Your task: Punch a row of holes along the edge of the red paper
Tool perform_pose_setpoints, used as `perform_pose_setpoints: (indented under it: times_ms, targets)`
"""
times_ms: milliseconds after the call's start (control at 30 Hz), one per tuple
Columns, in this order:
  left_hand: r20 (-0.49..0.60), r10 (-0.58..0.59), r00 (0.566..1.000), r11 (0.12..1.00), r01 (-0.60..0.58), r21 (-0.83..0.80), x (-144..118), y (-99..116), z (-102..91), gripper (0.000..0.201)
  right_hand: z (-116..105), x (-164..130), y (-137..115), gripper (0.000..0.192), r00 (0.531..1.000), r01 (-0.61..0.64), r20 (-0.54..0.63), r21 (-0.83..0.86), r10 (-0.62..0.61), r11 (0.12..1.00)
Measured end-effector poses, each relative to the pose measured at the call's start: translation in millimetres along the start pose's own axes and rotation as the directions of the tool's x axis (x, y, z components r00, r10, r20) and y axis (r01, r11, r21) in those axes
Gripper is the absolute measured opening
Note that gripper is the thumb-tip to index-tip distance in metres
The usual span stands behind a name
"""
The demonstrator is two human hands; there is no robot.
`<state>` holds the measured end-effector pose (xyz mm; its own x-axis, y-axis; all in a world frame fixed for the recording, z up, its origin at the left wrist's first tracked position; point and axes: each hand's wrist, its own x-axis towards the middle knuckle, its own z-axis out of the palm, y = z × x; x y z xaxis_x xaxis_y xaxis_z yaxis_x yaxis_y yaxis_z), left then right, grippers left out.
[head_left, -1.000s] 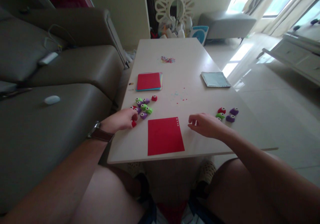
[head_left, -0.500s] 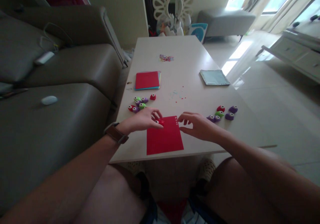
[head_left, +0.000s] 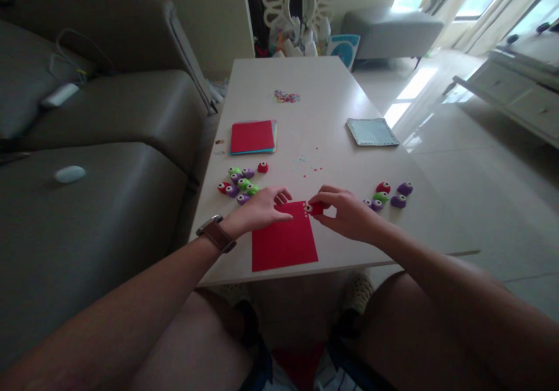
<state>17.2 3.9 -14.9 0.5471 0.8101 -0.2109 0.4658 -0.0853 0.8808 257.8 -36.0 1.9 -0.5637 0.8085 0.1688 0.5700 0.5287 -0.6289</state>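
Note:
A red paper sheet [head_left: 283,242] lies at the near edge of the white table [head_left: 332,105]. My right hand [head_left: 345,210] pinches a small red punch [head_left: 315,208] at the sheet's top right corner. My left hand [head_left: 262,209], with a brown watch on the wrist, rests flat on the sheet's top left part, fingers spread. A cluster of small red, green and purple punches [head_left: 240,182] lies just left of my left hand. Another small group of punches [head_left: 388,196] sits to the right of my right hand.
A stack of coloured paper [head_left: 253,137] with red on top and a pale blue sheet [head_left: 372,131] lie farther back. Paper bits [head_left: 286,96] are scattered mid-table. A grey sofa [head_left: 87,146] runs along the left; a white cabinet [head_left: 515,94] stands right.
My left hand left the punch cluster and moved onto the red sheet. The red punch passed to my right hand, which now holds it at the sheet's top right corner.

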Motion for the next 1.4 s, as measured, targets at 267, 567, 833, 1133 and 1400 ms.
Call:
perform_pose_setpoints:
  times_ms: [267, 567, 833, 1133, 1400]
  targets:
    - [-0.09, -0.032, 0.995, 0.87, 0.072, 0.488, 1.2, -16.4, -8.3, 0.039, -12.0, -0.4, 16.2, 0.023, 0.993, -0.112, -0.047, -0.073, 0.109, 0.991]
    - [-0.005, -0.078, 0.997, 0.869, 0.07, 0.491, 1.7, -11.2, -6.2, 0.013, -9.4, -1.3, 16.5, 0.024, 0.994, -0.11, 0.004, -0.102, 0.111, 0.989]
    - [0.02, -0.045, 0.999, 0.954, 0.037, 0.297, 3.9, -12.7, -9.3, 0.011, -8.8, -1.8, 17.8, 0.015, 0.99, -0.137, 0.009, -0.057, 0.138, 0.989]
    - [0.011, -0.029, 1.0, 0.963, 0.025, 0.269, 5.1, -11.0, -10.3, 0.01, -2.6, -2.2, 28.1, 0.016, 0.993, -0.122, -0.002, 0.032, 0.122, 0.992]
    - [-0.003, -0.075, 0.997, 0.955, 0.073, 0.289, 2.5, -2.9, -10.8, 0.009, -3.5, -2.6, 25.4, 0.018, 0.992, -0.124, -0.009, 0.045, 0.125, 0.991]
